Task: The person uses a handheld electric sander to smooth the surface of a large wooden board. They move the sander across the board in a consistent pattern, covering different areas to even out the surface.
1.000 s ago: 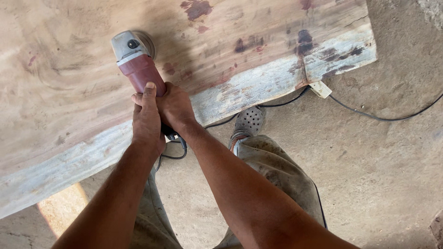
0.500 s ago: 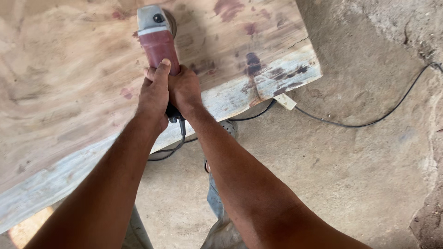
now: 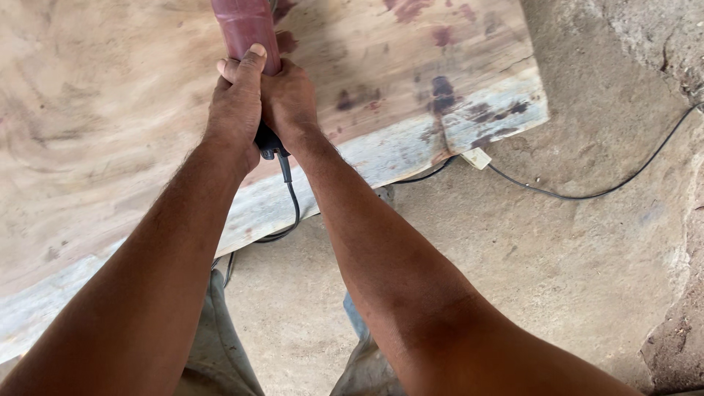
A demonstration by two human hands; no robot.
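- Both my hands grip one power tool: my left hand (image 3: 236, 110) wraps the dark red body of an angle grinder (image 3: 247, 28), thumb laid straight up along the casing, fingers closed tight round it.
- My right hand (image 3: 288, 99) closes over the same handle just beside the left, the two touching, knuckles up; neither hand has any slack in it.
- The grinder reaches away from me over a broad wooden slab (image 3: 110, 147), pale and swirled with sanding marks, blotched dark red and purple near its far end. Its head runs off the top of the view, so I cannot tell whether the disc is touching the wood.
- A black power cord (image 3: 292, 198) drops from the tool's rear end, loops under the slab's grey, weathered edge (image 3: 411, 150) and out of sight.
- A second black cable (image 3: 587, 196) runs across the dusty concrete floor (image 3: 572, 279) from a small white plug block (image 3: 478, 157) lying just under the slab's corner.
- By my judgement the step in hand is a surfacing pass, arms stretched at the far reach of a stroke.
- The next move, as I read it, calls for even two-handed pressure, and a watch on the cord hanging near my legs.
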